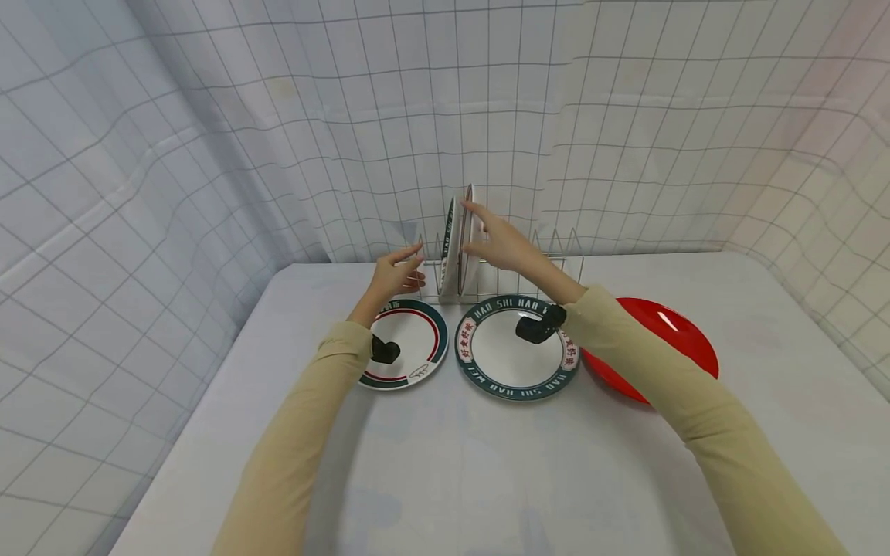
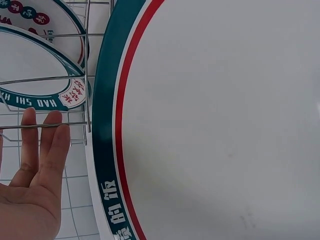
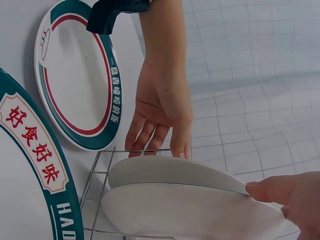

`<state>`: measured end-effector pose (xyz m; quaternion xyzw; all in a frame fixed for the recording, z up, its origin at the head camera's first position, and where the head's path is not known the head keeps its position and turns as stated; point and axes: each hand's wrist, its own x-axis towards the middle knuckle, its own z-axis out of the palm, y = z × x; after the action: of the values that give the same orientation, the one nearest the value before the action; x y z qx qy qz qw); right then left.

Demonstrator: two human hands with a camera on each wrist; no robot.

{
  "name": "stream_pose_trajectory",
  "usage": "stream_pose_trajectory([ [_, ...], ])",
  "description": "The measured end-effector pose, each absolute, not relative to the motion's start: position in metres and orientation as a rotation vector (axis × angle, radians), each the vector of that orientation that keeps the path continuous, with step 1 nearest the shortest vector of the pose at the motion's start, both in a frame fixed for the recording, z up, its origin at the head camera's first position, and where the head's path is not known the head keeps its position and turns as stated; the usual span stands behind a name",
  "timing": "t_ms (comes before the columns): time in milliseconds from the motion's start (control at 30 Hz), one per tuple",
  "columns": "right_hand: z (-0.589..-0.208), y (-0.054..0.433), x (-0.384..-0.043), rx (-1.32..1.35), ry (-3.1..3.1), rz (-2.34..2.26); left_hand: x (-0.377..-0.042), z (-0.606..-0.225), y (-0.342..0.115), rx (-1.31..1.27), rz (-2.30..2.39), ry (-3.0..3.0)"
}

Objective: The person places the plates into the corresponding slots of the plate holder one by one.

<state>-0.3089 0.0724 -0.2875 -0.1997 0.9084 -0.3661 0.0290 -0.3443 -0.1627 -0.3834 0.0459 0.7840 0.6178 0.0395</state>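
Observation:
Two plates stand on edge in a wire dish rack (image 1: 501,297) at the back of the table. My right hand (image 1: 502,241) grips the rim of the right-hand upright plate (image 3: 185,212), its thumb and fingers at the edge. Close beside it leans the other upright plate (image 1: 449,247), with a green lettered rim. My left hand (image 1: 395,276) is at the rack's left end, fingers loosely extended; its fingertips (image 2: 52,119) overlap the end wire in the left wrist view. Their lower edges sit between the rack's wires.
In front of the rack lie a green-and-red-rimmed plate (image 1: 412,347) at left, a green lettered plate (image 1: 518,351) in the middle and a red plate (image 1: 667,324) at right, partly under my right sleeve. A checked white curtain (image 1: 389,139) hangs behind the rack.

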Motion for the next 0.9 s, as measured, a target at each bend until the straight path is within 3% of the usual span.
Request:
stream_pose_trajectory([
  [433,-0.296,0.088,-0.291,-0.589,2.827,-1.22,-0.338,-0.372,-0.161,0.137,1.873,2.403],
  [900,-0.311,0.138,-0.272,-0.513,2.979,-1.188,-0.329,-0.36,-0.157,0.116,1.887,2.329],
])
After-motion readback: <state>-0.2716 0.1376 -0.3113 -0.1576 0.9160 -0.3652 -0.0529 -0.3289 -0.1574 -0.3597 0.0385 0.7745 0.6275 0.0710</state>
